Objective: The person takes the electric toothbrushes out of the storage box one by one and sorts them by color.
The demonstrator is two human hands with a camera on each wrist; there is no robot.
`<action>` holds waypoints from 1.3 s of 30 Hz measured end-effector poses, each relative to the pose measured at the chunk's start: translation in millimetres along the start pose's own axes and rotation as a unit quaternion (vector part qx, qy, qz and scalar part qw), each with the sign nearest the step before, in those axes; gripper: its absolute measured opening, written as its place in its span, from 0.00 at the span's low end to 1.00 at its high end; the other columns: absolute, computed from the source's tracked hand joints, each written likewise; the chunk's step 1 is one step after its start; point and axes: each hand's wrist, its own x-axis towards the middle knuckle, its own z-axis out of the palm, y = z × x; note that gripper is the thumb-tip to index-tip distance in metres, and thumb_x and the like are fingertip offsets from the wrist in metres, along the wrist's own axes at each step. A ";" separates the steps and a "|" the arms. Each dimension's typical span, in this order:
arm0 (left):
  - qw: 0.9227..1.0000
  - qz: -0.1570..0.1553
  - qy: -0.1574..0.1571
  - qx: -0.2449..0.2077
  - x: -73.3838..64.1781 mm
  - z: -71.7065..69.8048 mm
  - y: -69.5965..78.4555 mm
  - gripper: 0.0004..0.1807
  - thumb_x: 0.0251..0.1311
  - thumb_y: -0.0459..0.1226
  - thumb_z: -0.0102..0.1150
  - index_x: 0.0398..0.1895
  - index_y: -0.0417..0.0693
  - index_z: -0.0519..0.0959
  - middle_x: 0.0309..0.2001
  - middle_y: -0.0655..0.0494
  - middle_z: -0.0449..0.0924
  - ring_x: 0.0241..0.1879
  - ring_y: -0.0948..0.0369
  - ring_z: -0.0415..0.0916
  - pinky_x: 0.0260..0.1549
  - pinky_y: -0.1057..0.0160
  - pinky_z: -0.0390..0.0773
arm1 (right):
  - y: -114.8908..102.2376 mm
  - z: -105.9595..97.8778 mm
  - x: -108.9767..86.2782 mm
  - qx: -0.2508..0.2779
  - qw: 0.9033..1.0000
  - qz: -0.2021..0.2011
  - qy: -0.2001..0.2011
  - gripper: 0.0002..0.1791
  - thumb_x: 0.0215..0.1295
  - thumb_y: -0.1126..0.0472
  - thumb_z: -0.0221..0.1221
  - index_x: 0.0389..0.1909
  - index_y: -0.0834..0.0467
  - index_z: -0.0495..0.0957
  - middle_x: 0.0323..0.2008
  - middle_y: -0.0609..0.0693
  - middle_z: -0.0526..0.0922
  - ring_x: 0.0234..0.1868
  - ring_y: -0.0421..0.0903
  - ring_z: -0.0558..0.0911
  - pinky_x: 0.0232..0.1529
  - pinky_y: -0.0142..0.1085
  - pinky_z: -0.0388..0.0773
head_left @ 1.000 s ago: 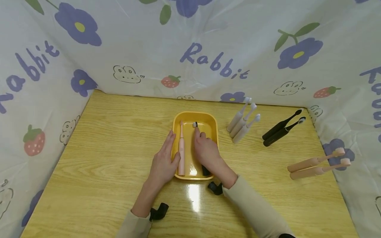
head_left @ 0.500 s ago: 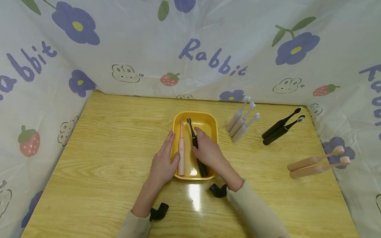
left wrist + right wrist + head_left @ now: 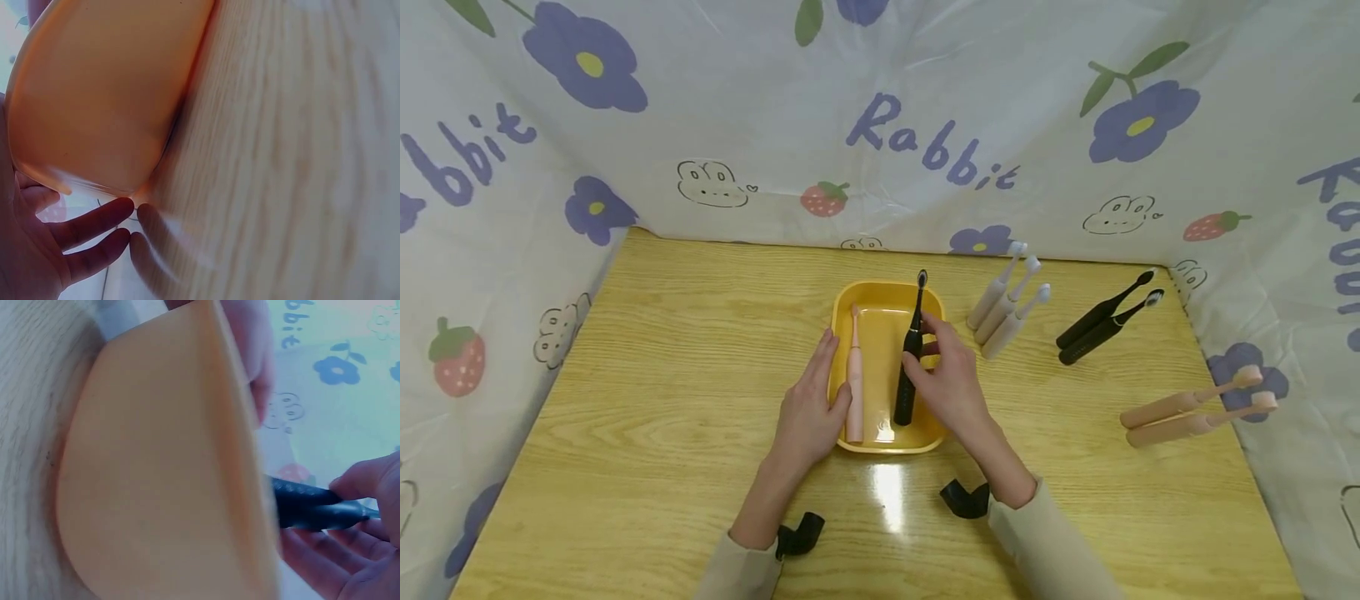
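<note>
My right hand [image 3: 951, 379] pinches a black electric toothbrush [image 3: 906, 383] by its handle, thumb on one side and fingers on the other. The brush slants head-up over the right part of a yellow tray [image 3: 887, 450]; in the right wrist view the black handle [image 3: 306, 503] shows past the tray's rim. My left hand [image 3: 808, 408] rests at the tray's left edge, its fingers fairly straight. In the left wrist view, the left hand's fingers [image 3: 94, 228] lie beside the orange-looking tray wall [image 3: 112, 94]. Inside the tray, along its left side, lies a pink electric toothbrush [image 3: 855, 392].
Right of the tray are several electric toothbrushes on the wooden table [image 3: 685, 333]: three white toothbrushes [image 3: 1000, 317], two black toothbrushes [image 3: 1090, 337] and two pink toothbrushes [image 3: 1172, 421]. A patterned cloth [image 3: 760, 108] encloses the back and sides.
The black toothbrush, lying in the tray half a second ago, is now raised and shifted right in my right hand's grip. My left hand stays at the tray's edge.
</note>
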 end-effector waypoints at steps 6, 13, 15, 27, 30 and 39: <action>1.000 -0.002 -0.001 -0.006 0.5 -0.5 -0.9 0.37 0.69 0.35 0.53 0.80 0.40 0.57 0.81 0.53 0.52 0.12 0.66 0.53 0.13 0.64 0.64 | -8.4 -20.0 -11.0 0.047 0.994 -0.061 0.078 0.30 0.59 0.75 0.68 0.64 0.69 0.73 0.53 0.63 0.80 0.42 0.57 0.86 0.32 0.40 0.86; 1.000 0.002 -0.004 -0.009 1.2 0.4 0.1 0.37 0.69 0.36 0.52 0.80 0.40 0.57 0.81 0.52 0.52 0.12 0.67 0.53 0.12 0.64 0.64 | -7.1 -46.8 -26.0 0.046 0.981 -0.109 0.152 0.27 0.55 0.80 0.68 0.57 0.72 0.74 0.48 0.65 0.83 0.42 0.57 0.86 0.35 0.27 0.83; 1.000 0.004 -0.003 -0.010 1.4 0.3 0.4 0.37 0.69 0.36 0.52 0.80 0.39 0.57 0.81 0.52 0.52 0.12 0.67 0.53 0.12 0.64 0.64 | -4.9 -53.8 -28.9 0.048 0.977 -0.118 0.170 0.27 0.54 0.82 0.67 0.56 0.73 0.73 0.48 0.67 0.82 0.44 0.51 0.86 0.36 0.25 0.82; 1.000 0.000 -0.006 -0.006 1.2 0.6 0.5 0.36 0.70 0.36 0.52 0.80 0.39 0.57 0.81 0.52 0.51 0.13 0.65 0.56 0.15 0.62 0.66 | 26.4 -90.7 -40.6 -0.012 0.956 -0.100 0.274 0.27 0.52 0.82 0.69 0.54 0.75 0.73 0.45 0.66 0.82 0.45 0.28 0.82 0.37 0.20 0.78; 1.000 0.001 -0.006 -0.007 1.1 0.4 0.6 0.36 0.70 0.36 0.52 0.80 0.40 0.57 0.81 0.52 0.51 0.13 0.65 0.55 0.15 0.62 0.66 | 37.8 -101.0 -42.5 -0.025 0.950 -0.094 0.296 0.27 0.53 0.81 0.69 0.54 0.75 0.74 0.45 0.64 0.82 0.44 0.29 0.83 0.37 0.20 0.78; 1.000 0.004 -0.005 -0.005 0.9 -0.4 1.4 0.35 0.70 0.35 0.52 0.79 0.39 0.59 0.81 0.51 0.52 0.14 0.65 0.55 0.15 0.62 0.66 | 82.4 -128.8 -44.2 -0.024 0.921 -0.031 0.387 0.24 0.56 0.79 0.68 0.55 0.74 0.74 0.49 0.39 0.78 0.44 0.33 0.83 0.41 0.21 0.78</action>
